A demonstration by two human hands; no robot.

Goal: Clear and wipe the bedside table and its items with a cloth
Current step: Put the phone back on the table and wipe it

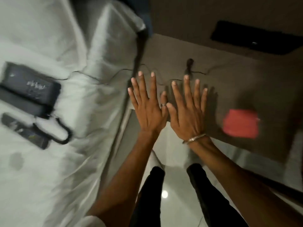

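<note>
Both hands are held flat, backs up, fingers spread and holding nothing: left hand (148, 110) beside right hand (186, 115), over the tabletop (237, 82). The red cloth (240, 123) lies on the tabletop, right of the right hand, apart from its fingers.

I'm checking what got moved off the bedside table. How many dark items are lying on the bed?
3, though blur may hide more: a dark box near the left edge, a flatter dark case just below it, and a slim dark device lower still, beside a looped cord.
</note>
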